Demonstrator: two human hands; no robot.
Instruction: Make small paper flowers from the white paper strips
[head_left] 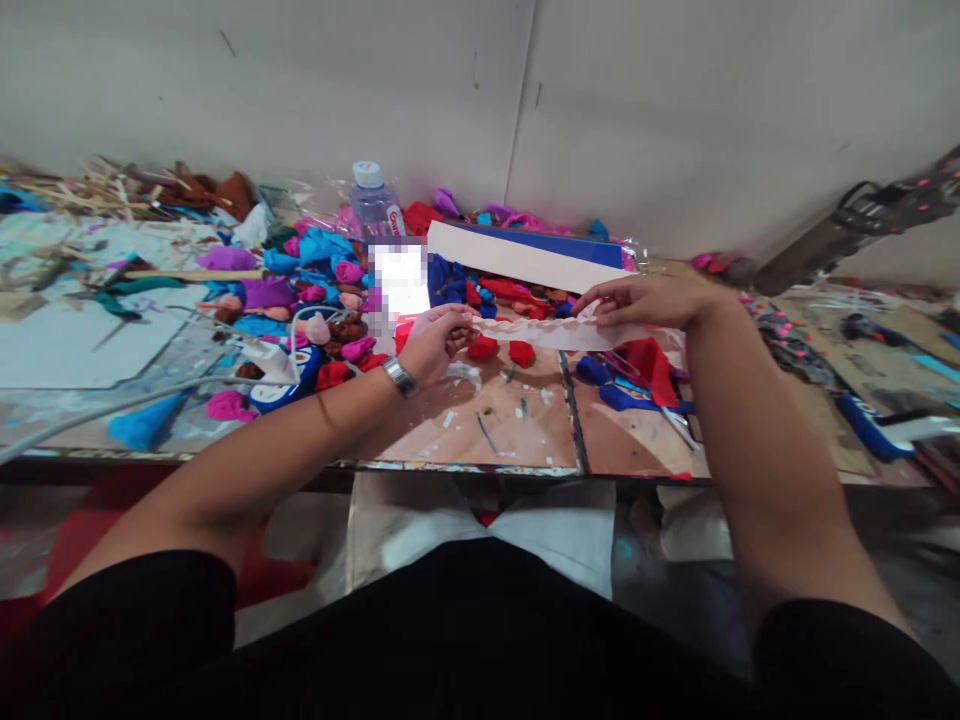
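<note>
A pale pink strip of crepe-like paper (540, 333) stretches between my hands above the worktable (480, 430), its upper edge wavy and twisted. My left hand (437, 345), with a metal watch on the wrist, pinches the strip's left end. Farther along, my right hand (637, 300) holds the upper edge between thumb and fingers, and the strip's loose end hangs below the palm. Red rolled paper pieces (522, 353) lie just beneath the strip. A lit phone screen (401, 280), partly blurred out, stands behind my left hand.
Crumpled coloured paper pieces (322, 245) cover the table's back. A bottle (375, 205) and a long white board (517, 258) stand there. At left are green-handled pliers (139, 290) and a power strip (281, 380) with a white cable; at right, a dark pole (810, 245) leans.
</note>
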